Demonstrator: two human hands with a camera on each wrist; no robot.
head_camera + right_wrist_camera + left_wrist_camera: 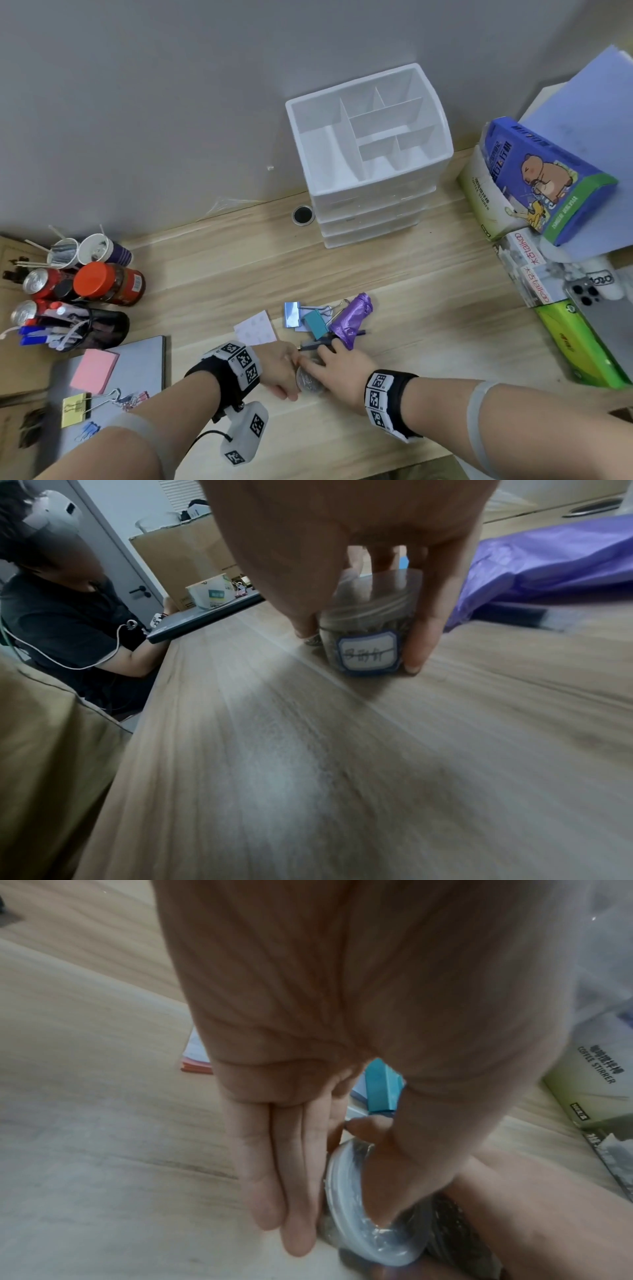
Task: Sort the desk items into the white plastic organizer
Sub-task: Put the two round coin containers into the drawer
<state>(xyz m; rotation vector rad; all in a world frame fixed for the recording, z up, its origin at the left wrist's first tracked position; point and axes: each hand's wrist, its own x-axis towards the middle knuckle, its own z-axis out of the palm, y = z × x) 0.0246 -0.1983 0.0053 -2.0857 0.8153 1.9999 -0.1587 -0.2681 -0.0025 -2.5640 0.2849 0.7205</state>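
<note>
Right hand (359,534) grips a small clear jar (366,631) from above, thumb and fingers curled down its sides; the jar stands on the desk (308,750), label facing the wrist. Left hand (308,1042) holds the jar's lid (346,1191), thumb and straight fingers pinching its rim. Clips (310,318) and a purple bag (352,318) lie just beyond. The organizer (370,154) stands well apart by the wall.

From my head view, the small clear jar (308,378) is mostly covered by my left hand (279,371) and right hand (337,365). I cannot read the handwriting on its label (368,653); it is blurred. The phone (603,315) is cut by the right edge. The desk (342,750) is smeared by motion in the right wrist view.
</note>
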